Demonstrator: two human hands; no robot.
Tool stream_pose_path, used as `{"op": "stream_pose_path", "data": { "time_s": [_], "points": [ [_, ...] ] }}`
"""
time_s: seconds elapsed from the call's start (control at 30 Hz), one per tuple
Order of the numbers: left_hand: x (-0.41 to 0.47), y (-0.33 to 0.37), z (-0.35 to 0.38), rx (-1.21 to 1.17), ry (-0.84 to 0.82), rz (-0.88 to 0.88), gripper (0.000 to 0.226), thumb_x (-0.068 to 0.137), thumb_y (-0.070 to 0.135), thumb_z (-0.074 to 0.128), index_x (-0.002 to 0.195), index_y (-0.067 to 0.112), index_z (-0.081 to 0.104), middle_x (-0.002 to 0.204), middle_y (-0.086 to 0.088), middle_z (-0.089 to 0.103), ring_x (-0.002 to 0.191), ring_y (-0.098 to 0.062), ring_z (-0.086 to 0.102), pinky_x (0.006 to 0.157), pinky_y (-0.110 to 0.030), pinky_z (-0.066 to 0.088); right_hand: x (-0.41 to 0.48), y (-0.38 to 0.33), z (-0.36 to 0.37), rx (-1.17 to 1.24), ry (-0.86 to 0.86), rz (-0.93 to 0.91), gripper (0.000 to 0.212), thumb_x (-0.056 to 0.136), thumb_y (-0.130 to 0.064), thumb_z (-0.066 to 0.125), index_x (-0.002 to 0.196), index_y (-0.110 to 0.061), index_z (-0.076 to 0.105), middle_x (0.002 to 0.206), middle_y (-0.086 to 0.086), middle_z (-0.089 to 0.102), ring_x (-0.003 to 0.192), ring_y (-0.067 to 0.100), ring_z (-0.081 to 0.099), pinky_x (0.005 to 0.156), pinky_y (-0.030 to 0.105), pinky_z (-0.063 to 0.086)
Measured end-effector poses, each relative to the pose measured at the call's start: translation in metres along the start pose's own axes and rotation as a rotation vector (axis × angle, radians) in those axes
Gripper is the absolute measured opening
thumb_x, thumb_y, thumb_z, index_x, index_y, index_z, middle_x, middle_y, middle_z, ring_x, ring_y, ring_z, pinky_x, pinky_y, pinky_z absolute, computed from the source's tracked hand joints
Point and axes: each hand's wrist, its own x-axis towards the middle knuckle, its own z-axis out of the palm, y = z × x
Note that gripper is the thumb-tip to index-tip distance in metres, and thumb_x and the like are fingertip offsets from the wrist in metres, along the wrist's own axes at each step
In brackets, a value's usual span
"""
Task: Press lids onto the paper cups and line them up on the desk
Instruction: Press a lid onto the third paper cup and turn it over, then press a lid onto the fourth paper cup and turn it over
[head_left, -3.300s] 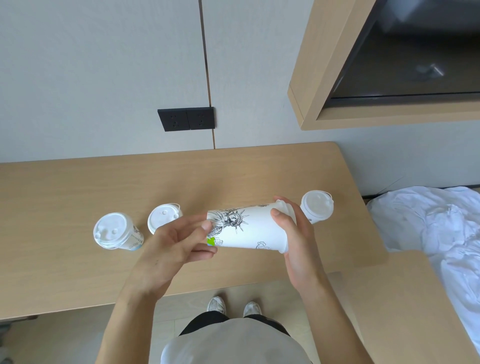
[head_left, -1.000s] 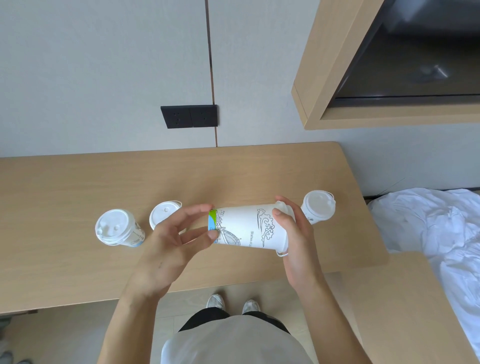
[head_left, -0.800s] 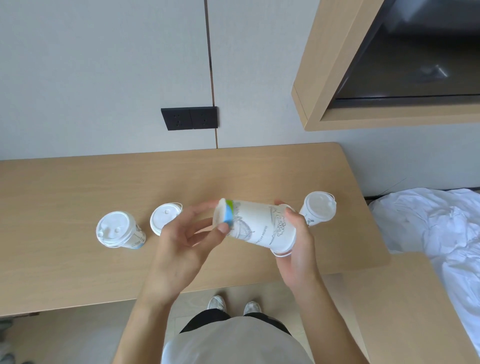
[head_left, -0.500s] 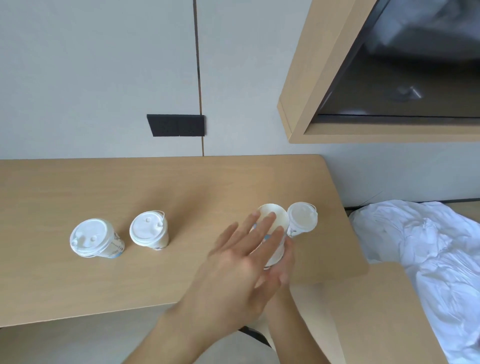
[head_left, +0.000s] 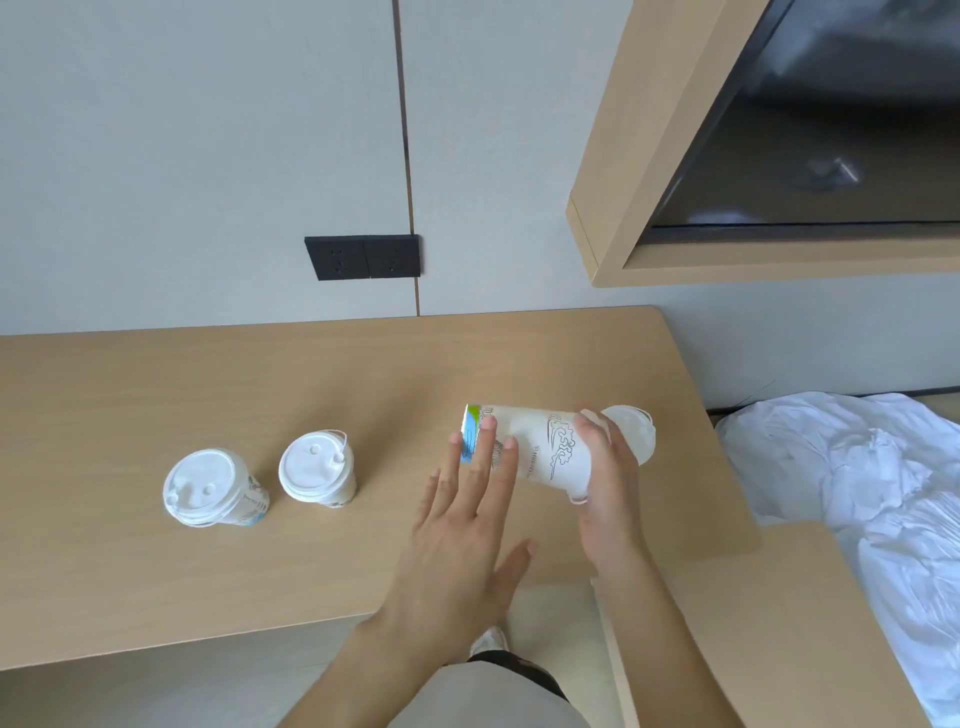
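Observation:
A white paper cup (head_left: 535, 447) with black drawings and a green-blue band lies sideways in the air above the wooden desk (head_left: 311, 384), base pointing left. My right hand (head_left: 605, 483) is wrapped around its wide end. My left hand (head_left: 467, 530) is spread flat, its fingertips touching the cup's base end. A lidded cup (head_left: 636, 431) stands just behind the right hand, partly hidden. Two more lidded cups (head_left: 210, 488) (head_left: 318, 475) stand side by side at the left of the desk.
The desk's right edge lies close to the right hand, with a lower wooden surface (head_left: 810, 623) and white bedding (head_left: 883, 499) beyond. A black socket plate (head_left: 362, 257) sits on the wall. A wood-framed dark panel (head_left: 810, 156) hangs upper right.
Half a second ago the cup stood more upright under my left palm; now it lies sideways again, gripped by my right hand. My left hand has opened flat with only its fingertips on the cup.

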Motion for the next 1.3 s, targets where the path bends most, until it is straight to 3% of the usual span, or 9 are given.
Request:
{"op": "stream_pose_path", "data": {
  "time_s": [0.17, 0.33, 0.47, 0.53, 0.73, 0.87, 0.97, 1.13, 1.3],
  "points": [
    [-0.008, -0.024, 0.024, -0.147, -0.108, -0.151, 0.091, 0.097, 0.054, 0.04, 0.159, 0.029, -0.02, 0.165, 0.013, -0.035, 0.152, -0.018, -0.034, 0.126, -0.048, -0.002, 0.007, -0.002, 0.034, -0.487, -0.058, -0.229, 0.055, 0.09, -0.038, 0.079, 0.14, -0.032, 0.057, 0.135, -0.014, 0.058, 0.122, 0.002, 0.056, 0.098, 0.019, 0.04],
    [-0.015, -0.053, 0.038, -0.671, -0.057, -0.278, 0.102, 0.096, 0.017, 0.064, 0.157, 0.036, -0.015, 0.17, 0.015, -0.017, 0.154, 0.005, -0.016, 0.129, -0.032, 0.009, 0.013, 0.022, 0.07, -0.829, -0.328, -0.239, 0.088, 0.09, -0.052, 0.075, 0.162, -0.028, 0.031, 0.156, -0.007, 0.037, 0.147, 0.009, 0.033, 0.113, 0.024, 0.029],
    [-0.021, -0.09, 0.054, -0.747, -0.06, -0.48, 0.101, 0.091, 0.019, 0.063, 0.161, 0.042, -0.007, 0.172, 0.015, 0.007, 0.159, -0.008, 0.008, 0.127, -0.046, 0.024, 0.016, 0.044, 0.094, -1.078, -0.552, -0.23, 0.099, 0.094, -0.049, 0.071, 0.167, -0.021, 0.011, 0.168, -0.002, 0.019, 0.158, 0.018, 0.011, 0.117, 0.027, 0.022],
    [-0.021, -0.1, 0.057, -0.77, -0.094, -0.529, 0.096, 0.09, 0.016, 0.063, 0.161, 0.041, 0.003, 0.169, 0.014, 0.023, 0.156, -0.01, 0.021, 0.124, -0.041, 0.028, 0.02, 0.055, 0.105, -1.164, -0.586, -0.237, 0.095, 0.096, -0.043, 0.069, 0.167, -0.02, 0.011, 0.169, 0.001, 0.018, 0.157, 0.023, 0.012, 0.115, 0.028, 0.025],
    [-0.016, -0.124, 0.061, -0.73, -0.177, -0.595, 0.088, 0.091, 0.012, 0.065, 0.162, 0.028, 0.014, 0.16, 0.011, 0.038, 0.146, -0.018, 0.038, 0.108, -0.03, 0.034, 0.029, 0.076, 0.128, -1.254, -0.583, -0.197, 0.093, 0.096, -0.039, 0.07, 0.167, -0.016, 0.014, 0.168, 0.008, 0.022, 0.155, 0.031, 0.017, 0.12, 0.035, 0.026],
    [-0.014, -0.134, 0.058, -0.697, -0.205, -0.608, 0.092, 0.094, 0.011, 0.065, 0.163, 0.025, 0.005, 0.157, 0.007, 0.037, 0.143, -0.006, 0.03, 0.106, -0.026, 0.033, 0.034, 0.08, 0.134, -1.247, -0.587, -0.171, 0.094, 0.096, -0.045, 0.069, 0.167, -0.017, 0.014, 0.169, 0.01, 0.022, 0.156, 0.031, 0.016, 0.122, 0.036, 0.023],
    [-0.013, -0.139, 0.058, -0.689, -0.21, -0.604, 0.093, 0.095, 0.012, 0.065, 0.162, 0.025, 0.001, 0.162, 0.001, 0.035, 0.151, -0.013, 0.027, 0.109, -0.026, 0.032, 0.035, 0.082, 0.137, -1.259, -0.583, -0.179, 0.093, 0.097, -0.046, 0.068, 0.167, -0.016, 0.013, 0.169, 0.011, 0.021, 0.157, 0.031, 0.015, 0.122, 0.037, 0.023],
    [-0.013, -0.142, 0.057, -0.7, -0.226, -0.584, 0.092, 0.097, 0.016, 0.064, 0.162, 0.028, 0.001, 0.149, 0.014, 0.035, 0.152, -0.017, 0.029, 0.108, -0.025, 0.032, 0.037, 0.086, 0.137, -1.276, -0.569, -0.182, 0.095, 0.097, -0.048, 0.067, 0.167, -0.016, 0.013, 0.169, 0.01, 0.023, 0.157, 0.031, 0.016, 0.121, 0.037, 0.025],
    [-0.021, -0.137, 0.042, -0.684, -0.261, -0.491, 0.089, 0.1, 0.019, 0.06, 0.163, 0.027, -0.003, 0.153, 0.022, 0.025, 0.15, -0.013, 0.029, 0.104, -0.016, 0.026, 0.038, 0.087, 0.136, -1.277, -0.566, -0.188, 0.096, 0.096, -0.049, 0.067, 0.167, -0.018, 0.011, 0.169, 0.009, 0.022, 0.156, 0.03, 0.019, 0.12, 0.037, 0.028]
  ]
}}
